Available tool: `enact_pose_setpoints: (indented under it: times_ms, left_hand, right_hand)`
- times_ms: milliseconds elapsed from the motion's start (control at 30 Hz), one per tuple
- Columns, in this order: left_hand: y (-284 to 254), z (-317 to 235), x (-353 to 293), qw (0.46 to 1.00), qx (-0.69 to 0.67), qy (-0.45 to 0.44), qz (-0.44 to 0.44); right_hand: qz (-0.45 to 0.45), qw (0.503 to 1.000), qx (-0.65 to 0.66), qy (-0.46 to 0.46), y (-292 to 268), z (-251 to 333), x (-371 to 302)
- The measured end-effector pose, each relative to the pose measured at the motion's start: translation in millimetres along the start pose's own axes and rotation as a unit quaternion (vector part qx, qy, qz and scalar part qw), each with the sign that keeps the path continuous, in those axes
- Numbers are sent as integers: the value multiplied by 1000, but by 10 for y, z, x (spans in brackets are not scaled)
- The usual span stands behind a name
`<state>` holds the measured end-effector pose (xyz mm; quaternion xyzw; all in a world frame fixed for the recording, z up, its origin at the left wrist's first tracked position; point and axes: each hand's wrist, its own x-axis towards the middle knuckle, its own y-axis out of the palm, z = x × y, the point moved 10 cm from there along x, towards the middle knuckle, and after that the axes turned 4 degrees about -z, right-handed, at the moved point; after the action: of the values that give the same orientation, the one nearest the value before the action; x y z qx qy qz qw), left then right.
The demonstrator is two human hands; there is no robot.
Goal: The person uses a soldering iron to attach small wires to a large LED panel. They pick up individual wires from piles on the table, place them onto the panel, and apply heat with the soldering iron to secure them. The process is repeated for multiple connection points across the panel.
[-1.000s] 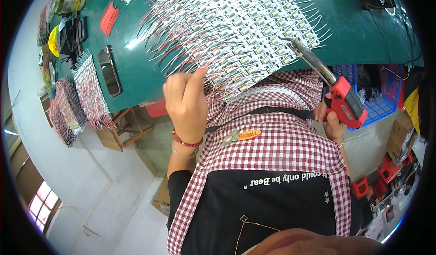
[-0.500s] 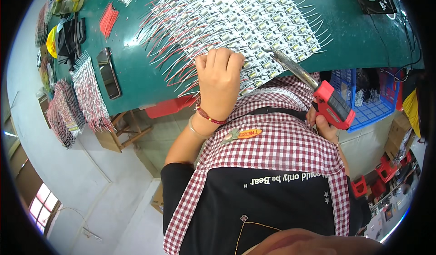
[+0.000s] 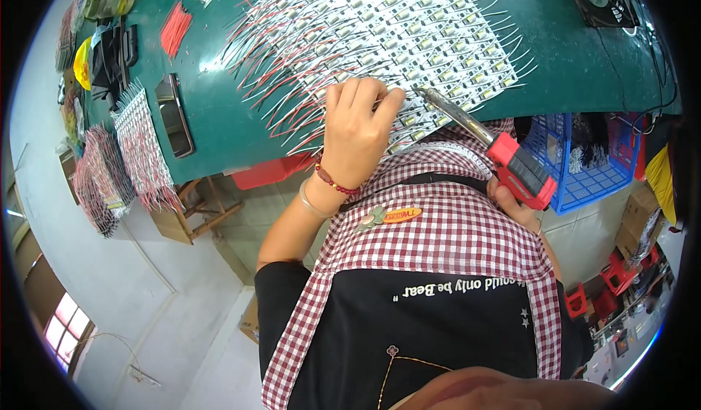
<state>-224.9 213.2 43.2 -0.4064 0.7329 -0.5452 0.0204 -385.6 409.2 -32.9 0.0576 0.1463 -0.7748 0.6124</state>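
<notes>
Head view: the right hand [image 3: 515,204] grips a red-and-black plastic-handled soldering iron [image 3: 522,170], its tip at a white rectangular sheet of small circuit boards [image 3: 401,34] on the glossy green bench [image 3: 562,67]. The left hand [image 3: 356,121] curls over the sheet; whether its grip is closed on anything, I cannot tell.

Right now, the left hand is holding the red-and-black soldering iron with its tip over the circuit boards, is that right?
Not quite: the head view shows the right hand holding the red-and-black soldering iron, its tip over the circuit boards.
</notes>
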Motion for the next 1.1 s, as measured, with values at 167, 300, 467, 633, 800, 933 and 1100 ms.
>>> enact_pose_setpoints:
  times_ms: [167, 300, 467, 633, 800, 933, 1100]
  left_hand:
    - [23, -11, -8, 1000, -12, 8, 6]
    - [50, -14, -17, 1000, -24, 10, 3]
    - [41, -16, -19, 1000, -21, 12, 9]
    - [41, -19, -20, 1000, -18, 14, 8]
    - [41, -19, -25, 1000, -13, 14, 7]
    - [-8, -21, -11, 1000, 16, 14, 10]
    - [-245, 53, -37, 998, 58, -6, 27]
  right_hand:
    - [-16, 998, -67, 1, -26, -1, 4]
    - [-20, 996, -85, -27, -38, 71, -3]
    - [-46, 993, -103, -37, -125, -74, -125]
    - [-41, 994, -96, -25, -131, -159, -154]
    - [-39, 998, -50, -27, -66, -33, -87]
    - [-30, 994, 104, -6, -45, 54, -55]
    - [-103, 980, 167, -44, -110, 316, 163]
